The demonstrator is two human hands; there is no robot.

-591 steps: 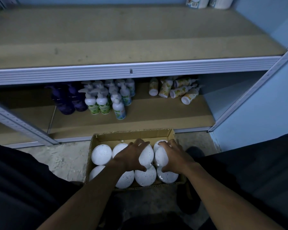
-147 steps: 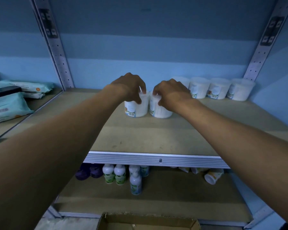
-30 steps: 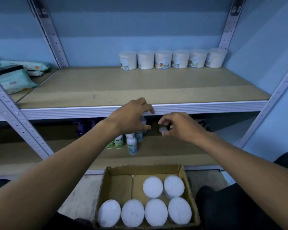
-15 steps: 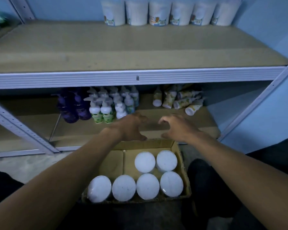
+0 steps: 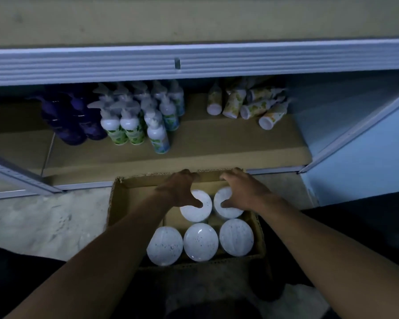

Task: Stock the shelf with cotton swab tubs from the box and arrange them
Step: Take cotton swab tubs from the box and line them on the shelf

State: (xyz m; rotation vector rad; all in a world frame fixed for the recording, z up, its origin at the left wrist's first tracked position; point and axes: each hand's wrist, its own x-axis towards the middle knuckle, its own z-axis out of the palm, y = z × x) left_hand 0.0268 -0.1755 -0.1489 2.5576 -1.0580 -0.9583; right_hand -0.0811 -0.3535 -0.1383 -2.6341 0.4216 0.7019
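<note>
A cardboard box stands on the floor in front of the shelf, with white-lidded cotton swab tubs upright inside. Three tubs fill the near row. In the far row stand two more. My left hand curls over the left far tub, thumb on its lid. My right hand curls over the right far tub the same way. Both tubs still sit in the box. The box's left part is bare cardboard.
The upper shelf's metal front edge runs across just above the box. On the lower shelf stand purple bottles and white pump bottles; several tubes lie toppled at the right. Slanted metal uprights flank the bay.
My view tipped down, so the row of tubs on the upper shelf left the frame. Both hands dropped from above the box's far edge onto the two far tubs.
</note>
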